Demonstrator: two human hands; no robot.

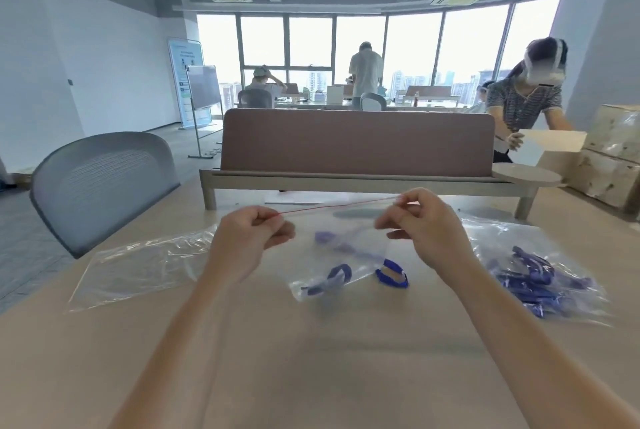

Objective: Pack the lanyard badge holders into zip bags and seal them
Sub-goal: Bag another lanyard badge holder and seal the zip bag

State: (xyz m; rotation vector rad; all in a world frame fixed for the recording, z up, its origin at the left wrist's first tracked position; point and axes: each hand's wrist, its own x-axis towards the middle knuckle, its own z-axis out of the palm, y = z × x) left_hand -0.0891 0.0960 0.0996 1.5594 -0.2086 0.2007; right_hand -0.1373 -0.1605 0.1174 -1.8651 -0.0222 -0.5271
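- The clear bag hanging between my hands is hard to read: its sides nearly vanish against the counter (311, 359), and I cannot tell whether its red zip strip (337, 204) is pressed closed along its length.
- The blue lanyard badge holder (341, 274) inside it is blurred; one blue loop (391, 273) shows at the bag's lower right, and I cannot tell whether that loop is inside the plastic or just outside it.
- My forearms are cut off by the bottom of the view.
- The counter is pale wood, with a brown divider screen (356, 141) on a low rail along its far edge.
- A grey mesh chair (100, 183) stands off the counter's left edge; taped cardboard boxes (613, 155) sit at the far right corner.
- Beyond the screen is an open office with tall windows, and several people are there, one at the right holding a white box (547, 148).
- My left hand (251, 238) pinches the left end of the red zip strip, and my right hand (424, 224) pinches the right end, so the strip is stretched taut between them above the counter's middle.
- An empty zip bag (138, 269) lies flat near the left edge.
- A filled bag (540, 273) with a heap of blue lanyards lies near the right edge.
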